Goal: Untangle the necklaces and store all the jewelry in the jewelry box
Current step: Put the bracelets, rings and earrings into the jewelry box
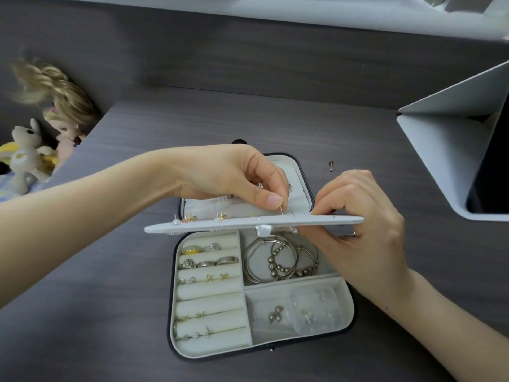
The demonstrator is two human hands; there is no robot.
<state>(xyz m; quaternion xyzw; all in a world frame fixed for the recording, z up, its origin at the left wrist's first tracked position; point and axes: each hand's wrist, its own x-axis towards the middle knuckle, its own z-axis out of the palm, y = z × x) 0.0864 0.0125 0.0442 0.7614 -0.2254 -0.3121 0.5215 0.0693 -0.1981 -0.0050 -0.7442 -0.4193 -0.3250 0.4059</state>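
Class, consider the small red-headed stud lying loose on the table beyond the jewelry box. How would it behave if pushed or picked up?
The stud looks tiny, so probably very light, needing a fingertip pinch. Its rounded red head suggests it may roll or skid on the smooth table if nudged. Its thin post is likely stiff yet bendable.

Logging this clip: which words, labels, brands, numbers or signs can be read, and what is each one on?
No text can be read in this frame.
The jewelry box, earring panel and grey folding stand show no print.
The ring has an ornament that may be letter-shaped, but it is too small to read.
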